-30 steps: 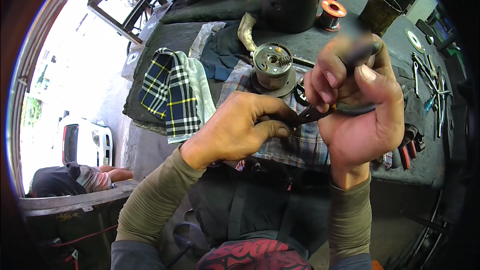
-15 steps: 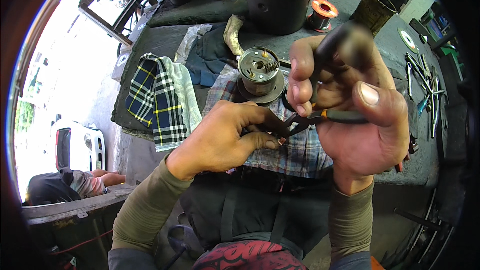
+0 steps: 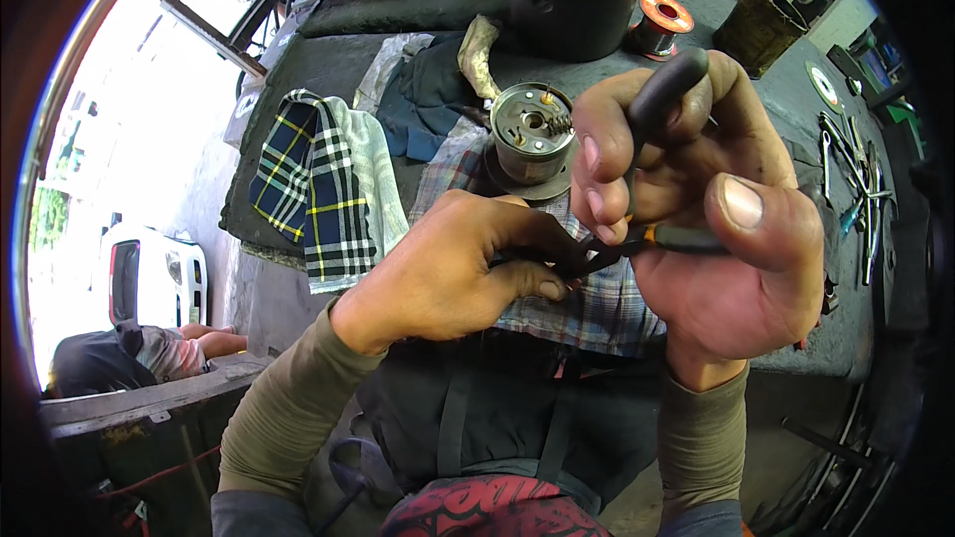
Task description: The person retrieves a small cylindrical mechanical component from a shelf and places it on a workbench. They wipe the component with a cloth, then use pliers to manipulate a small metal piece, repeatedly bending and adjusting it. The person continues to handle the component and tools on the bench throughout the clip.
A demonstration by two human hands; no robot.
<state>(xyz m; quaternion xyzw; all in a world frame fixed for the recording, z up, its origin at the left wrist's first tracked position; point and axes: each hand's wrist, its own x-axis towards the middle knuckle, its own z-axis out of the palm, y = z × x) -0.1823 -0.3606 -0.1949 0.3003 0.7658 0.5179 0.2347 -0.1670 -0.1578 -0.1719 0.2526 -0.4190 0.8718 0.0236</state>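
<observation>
My right hand is wrapped round a pair of pliers with dark handles, the handles spread apart. The pliers' jaws point left and reach the fingertips of my left hand. That hand is closed in a pinch, thumb against the fingers, on a small piece that is mostly hidden. Just beyond both hands stands a metal cylinder with a flange at its base and a coil spring on its top face. Below it lies a plaid cloth, partly covered by my hands.
A navy checked cloth lies at the left. Behind are a big black bucket, a spool of wire and a rusty can. Wrenches lie at the right. A person is at the far left, near a white car.
The view has shifted slightly, with the bench things now a little further right. A copper-coloured bit by my left thumb no longer shows. Both hands keep nearly the same pose.
</observation>
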